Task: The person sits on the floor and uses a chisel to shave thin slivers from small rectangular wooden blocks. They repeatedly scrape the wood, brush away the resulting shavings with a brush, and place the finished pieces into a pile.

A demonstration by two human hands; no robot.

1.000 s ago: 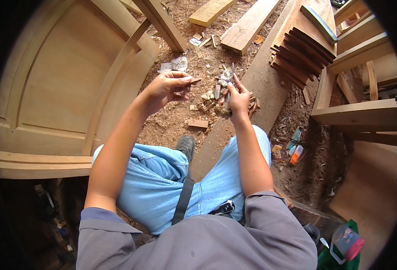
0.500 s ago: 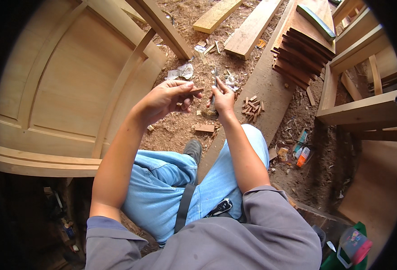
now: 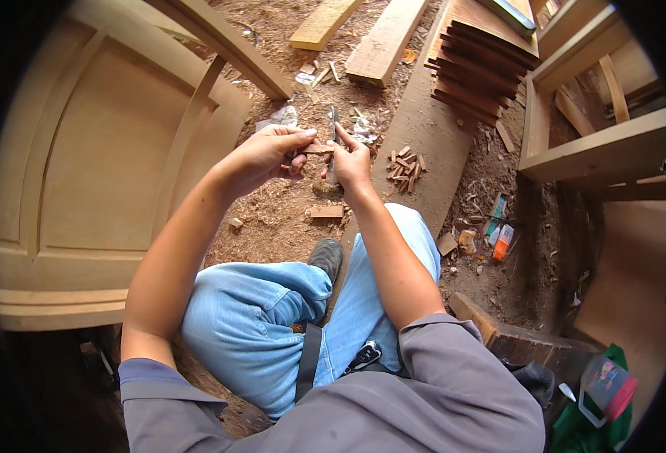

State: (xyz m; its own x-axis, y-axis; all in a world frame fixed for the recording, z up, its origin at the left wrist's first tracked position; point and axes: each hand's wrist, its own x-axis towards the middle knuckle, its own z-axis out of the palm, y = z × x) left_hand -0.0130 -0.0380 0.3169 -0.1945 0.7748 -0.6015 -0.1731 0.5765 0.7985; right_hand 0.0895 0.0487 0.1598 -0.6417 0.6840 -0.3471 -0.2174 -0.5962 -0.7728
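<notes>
My left hand [image 3: 271, 151] pinches a small flat strip of reddish wood [image 3: 316, 149] between thumb and fingers. Its right end touches or lies very near the narrow metal blade tool [image 3: 334, 115] that my right hand [image 3: 350, 163] grips, pointing away from me; where they meet is partly hidden by my fingers. Just right of my hands, a heap of small wooden sticks [image 3: 405, 170] lies on a long dusty board [image 3: 435, 128]. A short flat offcut [image 3: 326, 212] lies on the shavings beneath.
A panelled wooden door [image 3: 106, 151] stands at left. Planks [image 3: 386, 45] and a stack of dark boards [image 3: 478, 68] lie ahead. Wooden frames [image 3: 597, 140] stand at right, with orange and teal packages [image 3: 503, 241] on the ground, a pink-and-clear jug [image 3: 605, 386] at lower right.
My two hands have come closer together, bringing the wood strip up to the blade. The view has shifted, and the heap of sticks beside my right hand shows more fully.
</notes>
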